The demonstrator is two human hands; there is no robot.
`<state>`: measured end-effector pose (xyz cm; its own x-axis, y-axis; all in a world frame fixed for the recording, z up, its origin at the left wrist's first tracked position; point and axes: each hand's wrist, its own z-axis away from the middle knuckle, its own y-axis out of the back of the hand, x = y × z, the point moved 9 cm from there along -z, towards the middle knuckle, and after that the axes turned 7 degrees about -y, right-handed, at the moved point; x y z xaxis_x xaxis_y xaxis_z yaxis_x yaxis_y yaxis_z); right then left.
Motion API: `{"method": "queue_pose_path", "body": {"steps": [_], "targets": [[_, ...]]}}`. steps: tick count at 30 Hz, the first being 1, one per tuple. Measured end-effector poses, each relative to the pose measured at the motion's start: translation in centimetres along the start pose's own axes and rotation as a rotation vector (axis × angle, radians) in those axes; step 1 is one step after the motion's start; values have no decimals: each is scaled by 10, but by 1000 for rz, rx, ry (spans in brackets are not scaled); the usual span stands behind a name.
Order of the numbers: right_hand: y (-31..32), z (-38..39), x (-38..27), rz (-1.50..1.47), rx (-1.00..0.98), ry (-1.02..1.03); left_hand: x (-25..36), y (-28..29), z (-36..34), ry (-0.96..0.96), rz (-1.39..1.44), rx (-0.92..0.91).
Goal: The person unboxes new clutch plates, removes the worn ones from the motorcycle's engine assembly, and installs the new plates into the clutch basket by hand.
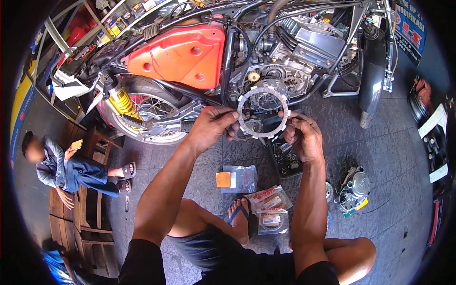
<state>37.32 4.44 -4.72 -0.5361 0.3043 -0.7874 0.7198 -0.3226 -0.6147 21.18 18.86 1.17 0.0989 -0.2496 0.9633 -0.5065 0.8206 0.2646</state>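
Note:
A toothed clutch friction plate [262, 135] is held up by its rim between my two hands. My left hand [212, 126] pinches its left edge between thumb and fingers. On the opposite edge, my right hand [304, 135] grips it with the fingers curled in. Behind the ring lies the opened engine [294, 78] of a motorcycle, with gears and a round clutch assembly partly hidden by the plate. A small cream-coloured gear [253, 76] shows just above the ring.
A dark tray of tools [289, 166] sits below my right hand. Clear plastic packets [273, 221] and a plastic bag [244, 179] lie by my foot. A removed engine cover [359, 184] rests at right. One person [71, 166] sits on a wooden bench at left.

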Motion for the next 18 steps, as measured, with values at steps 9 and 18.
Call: {"method": "queue_pose_path", "body": {"steps": [9, 18], "targets": [[3, 1, 1, 51, 39, -2, -2, 1, 0, -8, 130, -23], [5, 4, -1, 75, 69, -5, 3, -2, 2, -16, 113, -36]]}}
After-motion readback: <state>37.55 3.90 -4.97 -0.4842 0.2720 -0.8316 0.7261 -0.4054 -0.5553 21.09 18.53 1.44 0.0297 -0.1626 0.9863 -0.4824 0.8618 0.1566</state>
